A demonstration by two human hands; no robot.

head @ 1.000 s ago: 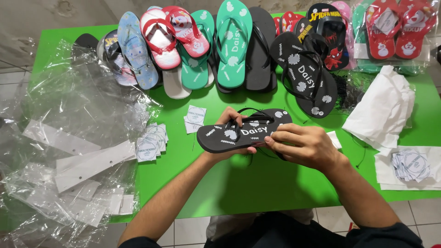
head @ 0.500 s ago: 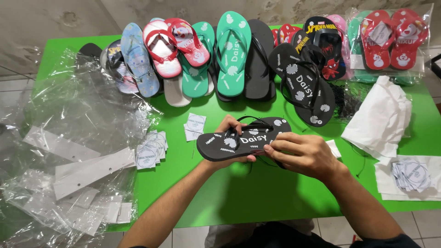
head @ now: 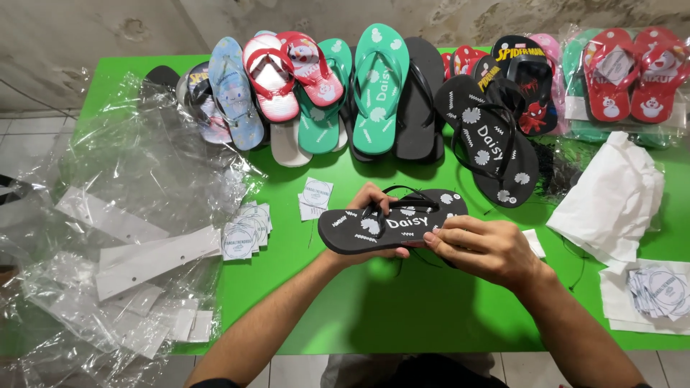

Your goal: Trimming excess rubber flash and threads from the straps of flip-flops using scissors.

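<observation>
- Head view: a bright green bench (head: pixel 402 316) fills most of the picture, set against a rough, stained grey wall (head: pixel 144 21) at the far side; pale floor tiles (head: pixel 21 136) show to the left and along the near edge.
- A row of flip-flops (head: pixel 381 90) in blue, red, teal, black and pink lies along the far edge of the bench, toes mostly pointing far.
- Crumpled clear plastic bags (head: pixel 129 215) with white card strips cover the left part of the bench; small round-printed paper tags (head: pixel 244 233) lie just right of them, and white paper (head: pixel 611 201) sits at the right.
- The black flip-flop (head: pixel 392 224) is held above the middle of the bench, strap side up, its long axis running left to right and tilted slightly far at the right end.
- The left hand (head: pixel 370 208) grips the flip-flop around its middle, fingers curled over the far edge.
- The right hand (head: pixel 485 248) is closed on the flip-flop's right end, fingertips pinching its near edge.
</observation>
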